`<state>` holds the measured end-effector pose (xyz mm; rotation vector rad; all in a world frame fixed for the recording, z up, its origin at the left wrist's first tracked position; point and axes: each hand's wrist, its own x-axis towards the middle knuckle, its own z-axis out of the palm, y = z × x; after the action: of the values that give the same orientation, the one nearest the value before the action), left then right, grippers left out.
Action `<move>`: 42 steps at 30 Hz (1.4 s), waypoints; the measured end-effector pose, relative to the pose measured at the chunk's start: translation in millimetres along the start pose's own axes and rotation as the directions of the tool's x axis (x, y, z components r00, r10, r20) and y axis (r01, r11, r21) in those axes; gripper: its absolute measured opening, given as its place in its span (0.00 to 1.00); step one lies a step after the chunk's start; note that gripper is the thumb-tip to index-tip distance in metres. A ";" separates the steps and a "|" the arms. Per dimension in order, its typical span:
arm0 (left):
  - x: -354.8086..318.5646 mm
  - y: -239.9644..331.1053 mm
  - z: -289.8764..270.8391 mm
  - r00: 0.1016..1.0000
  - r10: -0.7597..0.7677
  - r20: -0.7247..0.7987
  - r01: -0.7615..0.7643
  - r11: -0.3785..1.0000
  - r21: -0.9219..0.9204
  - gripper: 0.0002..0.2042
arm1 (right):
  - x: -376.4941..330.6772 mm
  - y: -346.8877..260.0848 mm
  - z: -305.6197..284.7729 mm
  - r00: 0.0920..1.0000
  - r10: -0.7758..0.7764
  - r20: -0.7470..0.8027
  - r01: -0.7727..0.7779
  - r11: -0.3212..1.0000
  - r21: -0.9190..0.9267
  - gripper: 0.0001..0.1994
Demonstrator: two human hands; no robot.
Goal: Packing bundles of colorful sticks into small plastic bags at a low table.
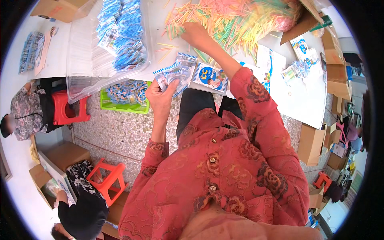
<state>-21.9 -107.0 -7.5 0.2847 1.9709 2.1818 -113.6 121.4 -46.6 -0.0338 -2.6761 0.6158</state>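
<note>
The person's right hand (196,36), the nearer one, reached onto the heap of thin pastel pink, yellow and green sticks (216,18), which lay on the white desk (296,100), right of the large clear plastic tray (86,48). The sticks were directly under its fingers, their long axes pointing many ways; whether those bent fingers pinched any could not be told. Just right of the tray's near corner, the left hand (160,96) gripped small clear packets with blue-striped ends (170,74) between thumb and fingers. The tray held piled blue-and-white packets (122,32). Below its near edge, a bright green plastic crate (124,109) held more such packets. Well right of the tray, a brown cardboard box (310,18) stood beside the heap.
</note>
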 end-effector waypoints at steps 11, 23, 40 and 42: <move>1.4 5.6 17.9 0.997 0.025 0.069 -0.024 1.000 -0.020 0.11 | -40.3 14.0 -12.5 0.996 0.084 -0.039 -0.054 0.865 0.499 0.14; 5.9 5.7 55.8 0.974 0.048 0.222 -0.052 0.999 0.012 0.10 | -66.7 36.9 -122.5 0.951 0.288 -0.111 -0.193 0.835 0.515 0.10; 25.5 -8.2 150.7 0.939 -0.053 0.339 0.047 0.999 0.026 0.07 | -104.1 24.4 -202.4 0.923 0.246 -0.297 -0.015 0.792 0.610 0.06; 24.3 -8.0 154.7 0.934 -0.074 0.350 0.067 0.997 0.031 0.07 | -107.1 22.2 -204.9 0.922 0.184 -0.342 0.020 0.856 0.516 0.06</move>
<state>-4.1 48.6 0.3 0.5556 1.7731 1.9103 61.8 214.8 73.7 -0.1117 -2.0721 1.2004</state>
